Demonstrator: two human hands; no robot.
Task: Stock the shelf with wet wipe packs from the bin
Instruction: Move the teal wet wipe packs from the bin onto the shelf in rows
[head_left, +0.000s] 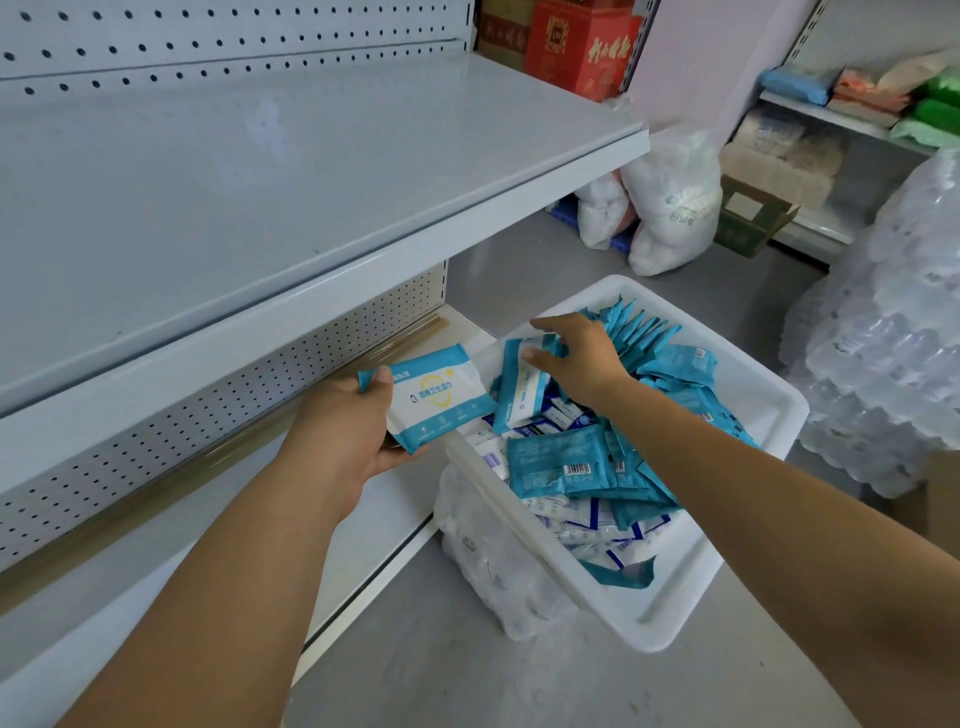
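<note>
Close by the shelf (260, 182), the left hand (348, 431) holds one pack (441, 400); the right hand (576, 364), farther off, grips a second pack (522, 389) in the bin (753, 400).

Grey floor (467, 675) carries white bin (675, 613), which sits tilted, its left side on clear-wrapped bundle (483, 551). Left of bin: white metal shelf unit, with upper board (260, 182) and lower board (400, 514). Behind bin, on floor: white sacks (670, 208), open carton (753, 223). Right of bin: stack of wrapped bottle packs (893, 338).
</note>
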